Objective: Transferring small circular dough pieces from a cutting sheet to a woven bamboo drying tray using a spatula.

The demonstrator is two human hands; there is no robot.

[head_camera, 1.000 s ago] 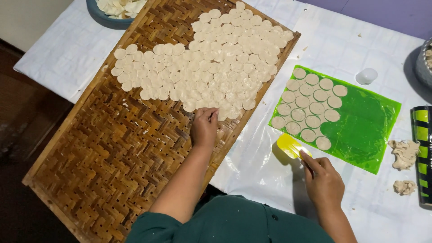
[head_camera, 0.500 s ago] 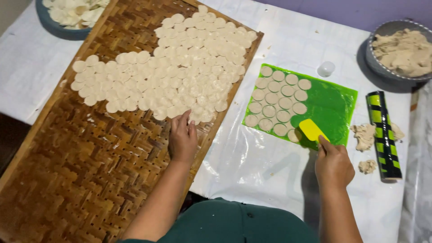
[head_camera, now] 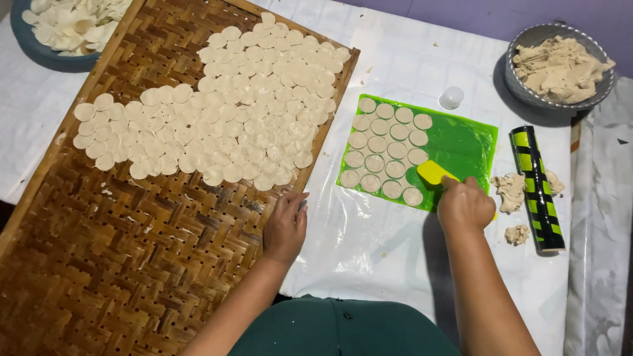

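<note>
Shifted from the tray's bare weave a second ago, the left hand [head_camera: 285, 226] now rests on the near edge of the large woven bamboo tray [head_camera: 99, 264], fingers together and curled over the rim, holding nothing that can be seen. At far left, a blue bowl of pale scraps [head_camera: 62, 26] sits at the table's corner. Rows of thin round dough discs [head_camera: 224, 125] cover the tray's far half, touching and overlapping. Just right of the tray, on the white plastic table covering [head_camera: 369, 244], lies a green plastic mat [head_camera: 455, 148] carrying more cut dough rounds [head_camera: 386, 155] in neat rows. The right hand [head_camera: 465, 206] is closed around a yellow plastic scraper [head_camera: 434, 173], its blade flat on the mat beside the nearest rounds. A small white cap [head_camera: 452, 97] sits beyond the mat. Further right lie dough scraps [head_camera: 511, 191] and a black-and-green striped rolling pin [head_camera: 536, 188], with a grey bowl of dough trimmings [head_camera: 560, 66] at the far corner.
</note>
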